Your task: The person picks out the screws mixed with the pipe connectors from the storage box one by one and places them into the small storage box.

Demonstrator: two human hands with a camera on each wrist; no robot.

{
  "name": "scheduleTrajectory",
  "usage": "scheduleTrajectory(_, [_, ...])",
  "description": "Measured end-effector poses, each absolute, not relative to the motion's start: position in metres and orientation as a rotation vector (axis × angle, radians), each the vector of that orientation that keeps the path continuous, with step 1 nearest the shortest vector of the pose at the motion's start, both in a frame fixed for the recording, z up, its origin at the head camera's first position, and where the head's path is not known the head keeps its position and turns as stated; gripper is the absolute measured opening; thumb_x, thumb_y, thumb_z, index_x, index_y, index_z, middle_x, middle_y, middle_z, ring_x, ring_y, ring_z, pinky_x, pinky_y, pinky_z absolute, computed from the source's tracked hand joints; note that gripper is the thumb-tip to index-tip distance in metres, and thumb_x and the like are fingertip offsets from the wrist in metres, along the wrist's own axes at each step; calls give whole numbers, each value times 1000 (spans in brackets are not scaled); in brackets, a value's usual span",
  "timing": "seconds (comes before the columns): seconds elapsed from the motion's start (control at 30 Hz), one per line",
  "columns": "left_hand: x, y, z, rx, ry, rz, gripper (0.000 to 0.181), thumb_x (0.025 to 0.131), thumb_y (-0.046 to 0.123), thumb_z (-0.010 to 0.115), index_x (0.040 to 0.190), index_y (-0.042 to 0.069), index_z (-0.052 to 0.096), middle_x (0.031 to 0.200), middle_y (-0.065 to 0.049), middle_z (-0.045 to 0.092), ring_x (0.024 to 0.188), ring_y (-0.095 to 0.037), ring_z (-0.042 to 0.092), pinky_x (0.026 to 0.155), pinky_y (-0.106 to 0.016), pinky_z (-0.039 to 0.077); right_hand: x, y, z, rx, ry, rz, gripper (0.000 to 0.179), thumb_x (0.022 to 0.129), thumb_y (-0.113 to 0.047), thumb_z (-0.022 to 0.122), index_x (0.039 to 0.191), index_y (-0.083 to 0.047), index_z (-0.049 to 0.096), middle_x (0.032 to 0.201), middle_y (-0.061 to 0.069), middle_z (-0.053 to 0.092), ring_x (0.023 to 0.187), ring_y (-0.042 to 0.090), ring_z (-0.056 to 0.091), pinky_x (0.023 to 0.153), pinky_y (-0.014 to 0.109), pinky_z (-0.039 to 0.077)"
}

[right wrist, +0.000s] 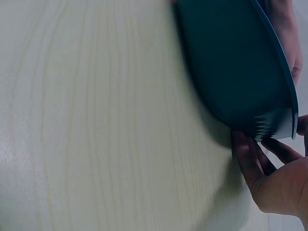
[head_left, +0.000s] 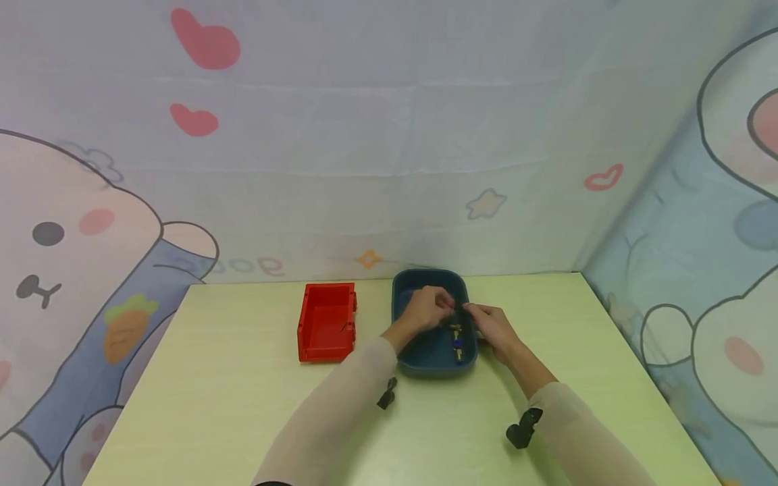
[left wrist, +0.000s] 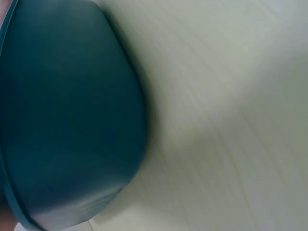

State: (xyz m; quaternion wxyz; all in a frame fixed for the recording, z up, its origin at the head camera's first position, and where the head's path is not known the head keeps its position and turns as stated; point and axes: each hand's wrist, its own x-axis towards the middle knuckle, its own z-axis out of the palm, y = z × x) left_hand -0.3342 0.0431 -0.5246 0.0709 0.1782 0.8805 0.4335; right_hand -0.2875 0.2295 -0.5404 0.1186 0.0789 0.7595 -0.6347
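Blue bin (head_left: 434, 370) is being gripped by right hand (head_left: 494, 326), seemingly for steadiness; grasp by left hand (head_left: 427, 308) is being judged indeterminable

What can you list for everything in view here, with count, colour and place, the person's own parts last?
Blue tub: one, dark teal-blue, on the table near its far edge.
Small fittings: count unclear, gold-coloured and blue, inside the tub on its right side.
Red bin: one, red, on the table left of the tub.
Table: one, pale yellow, under both containers.
Printed backdrop: count of sheets unclear, pale with cartoon figures and hearts, behind and beside the table.
Black devices: two, black, by the sleeves.
Sleeves: two, off-white, on the forearms.
Left hand: one, bare, over the tub; whether it holds anything is unclear.
Right hand: one, bare, gripping the tub's right side.
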Motion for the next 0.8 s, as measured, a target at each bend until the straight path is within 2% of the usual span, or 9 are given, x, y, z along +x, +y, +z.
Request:
scheduleTrajectory(0.33, [-332,37,-523,528,2676,1159,9,95,10,79,103,8,76,93,-1,76,83,-11,69,75,-23,56,-288,229,-540,227,2228,-1844,57,110,-38,51,148,5,56,150,25,57,141,43,53,111,59,47])
scheduleTrajectory(0.8, [-331,31,-520,618,2622,1269,13,96,2,73,108,6,76,98,-3,77,87,-13,71,78,-25,57,-286,227,-537,227,2223,-1840,59,110,-39,53,149,5,55,154,26,53,144,44,49,113,60,44])
